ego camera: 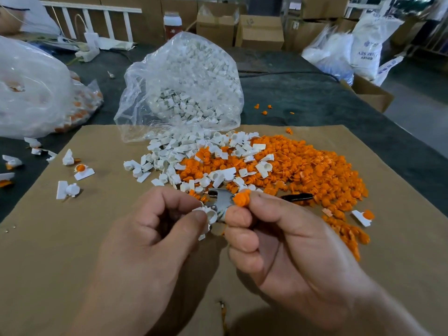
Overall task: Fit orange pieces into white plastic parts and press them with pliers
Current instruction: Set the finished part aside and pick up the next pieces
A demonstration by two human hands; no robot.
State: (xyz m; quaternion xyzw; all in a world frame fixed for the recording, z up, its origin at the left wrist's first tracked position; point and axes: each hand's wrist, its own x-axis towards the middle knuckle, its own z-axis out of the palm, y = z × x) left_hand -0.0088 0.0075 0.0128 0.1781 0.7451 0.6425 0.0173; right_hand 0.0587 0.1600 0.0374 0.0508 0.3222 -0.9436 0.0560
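Left hand: grip pinches a white plastic part between thumb and fingers; round cup shape with a flat tab. Right hand: grip pinches an orange piece, a small ribbed plug, just beside the white part and not seated in it. The grey metal head of the pliers shows between the hands; cannot tell if they are held. White pile and orange pile lie on a cardboard sheet on the bench.
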